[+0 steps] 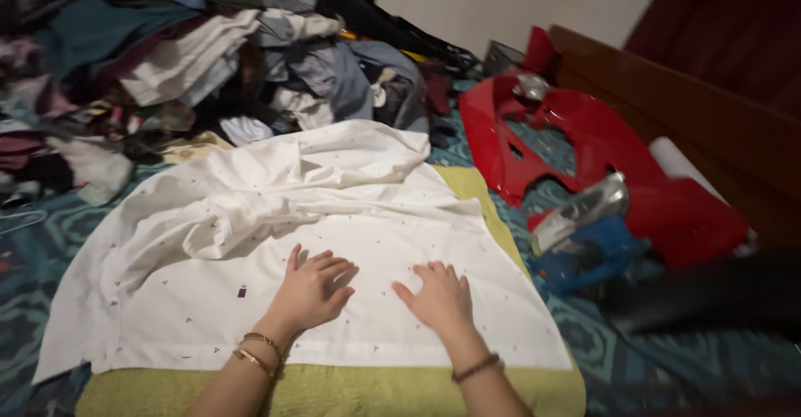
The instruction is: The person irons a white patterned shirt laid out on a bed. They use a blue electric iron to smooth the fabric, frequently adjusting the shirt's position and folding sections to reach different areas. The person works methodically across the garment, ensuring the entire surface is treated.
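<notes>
Your left hand (310, 290) and right hand (440, 297) both lie flat, palms down, on the white shirt (292, 242) in the lower middle of the frame, fingers spread loosely and gripping nothing. The shirt is laid out across a yellow-green towel (334, 392), its upper part rumpled into folds, its lower edge fairly smooth near your wrists. A heap of mixed clothes (209, 58) fills the upper left. At the right, a red plastic panel (601, 150) lies on the blue patterned bedcover (692, 358), beside a dark wooden bed frame (709, 116).
</notes>
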